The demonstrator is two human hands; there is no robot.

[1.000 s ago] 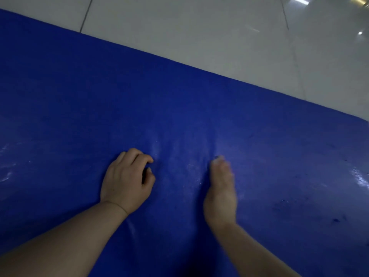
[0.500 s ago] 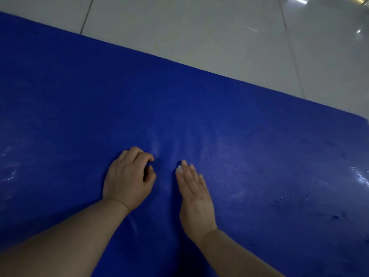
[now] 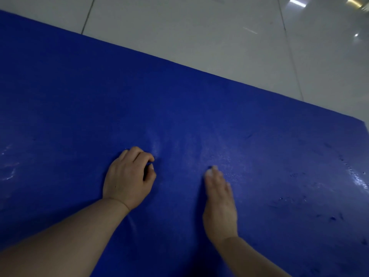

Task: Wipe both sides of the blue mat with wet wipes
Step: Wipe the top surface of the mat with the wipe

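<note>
Blue mat (image 3: pixel 199 108) under curled left hand (image 3: pixel 127 178), flat right hand (image 3: pixel 219 204)

Indoor room, type not determinable. Evidence: glossy pale floor tiles (image 3: pixel 199 37) with thin dark grout lines (image 3: pixel 87 17), reflections of ceiling lights (image 3: pixel 297 2) at the upper right, and a blue mat (image 3: pixel 179 116) laid flat on the floor.

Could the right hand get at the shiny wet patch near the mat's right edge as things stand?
Probably yes: the right hand lies flat on the blue mat, and only bare mat separates it from the wet patch.
</note>
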